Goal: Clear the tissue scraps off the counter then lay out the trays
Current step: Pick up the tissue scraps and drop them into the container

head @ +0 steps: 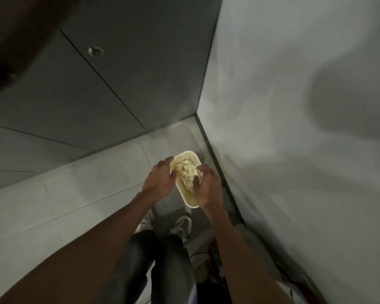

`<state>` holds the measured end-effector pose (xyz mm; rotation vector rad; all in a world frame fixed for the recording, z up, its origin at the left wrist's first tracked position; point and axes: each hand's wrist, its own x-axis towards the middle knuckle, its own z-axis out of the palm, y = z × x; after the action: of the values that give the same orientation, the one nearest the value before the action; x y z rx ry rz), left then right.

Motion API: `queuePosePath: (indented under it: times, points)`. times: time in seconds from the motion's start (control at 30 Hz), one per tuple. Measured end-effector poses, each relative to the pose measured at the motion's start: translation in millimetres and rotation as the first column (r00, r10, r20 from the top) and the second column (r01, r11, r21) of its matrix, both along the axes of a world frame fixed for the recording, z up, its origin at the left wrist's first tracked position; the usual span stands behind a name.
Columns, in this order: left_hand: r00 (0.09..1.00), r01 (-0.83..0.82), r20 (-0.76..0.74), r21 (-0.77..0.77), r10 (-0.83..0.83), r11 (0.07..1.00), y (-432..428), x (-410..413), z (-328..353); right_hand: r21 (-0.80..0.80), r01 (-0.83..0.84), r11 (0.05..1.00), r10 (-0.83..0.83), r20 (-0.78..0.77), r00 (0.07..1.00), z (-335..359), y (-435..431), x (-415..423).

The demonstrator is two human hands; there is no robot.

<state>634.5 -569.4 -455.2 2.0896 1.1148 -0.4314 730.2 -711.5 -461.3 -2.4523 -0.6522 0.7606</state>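
We look straight down into a corner. On our right rises a smooth pale plaster wall (294, 106). On our left stands a flat grey panelled wall (86, 95) with thin dark seams. Below them lies a floor of large pale matte tiles (64, 194).

Two bare forearms reach down over two legs in dark trousers (162, 270). On the floor, close against the right wall's dark skirting, sits one cream plastic bin (188, 152), oblong with rounded corners. Its long axis runs from our feet away toward the corner. It is heaped with crumpled off-white tissue scraps (187, 172), too many and too blurred for us to count.

The left hand (159, 182) hangs over the bin's left rim, its fingers loosely bent and spread, and nothing shows in it. The right hand (207, 187) hangs over the right rim with its fingers curled toward the scraps. We cannot tell whether it pinches any.

Two white trainers (181, 226) show beneath the hands. One small round metal fitting (95, 51) sits on the panelled wall.
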Motion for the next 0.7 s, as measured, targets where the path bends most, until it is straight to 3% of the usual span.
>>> queuePosePath:
  times: [0.27, 0.7]
  points:
    - [0.997, 0.042, 0.064, 0.118, -0.05, 0.992, 17, -57, 188, 0.032, -0.034, 0.999, 0.031, 0.085, 0.996, 182, 22, -38]
    - [0.959, -0.126, 0.278, 0.224, 0.061, 0.966, 60, -201, 423, 0.228, -0.158, 0.961, 0.068, 0.359, 0.931, 434, 73, -146]
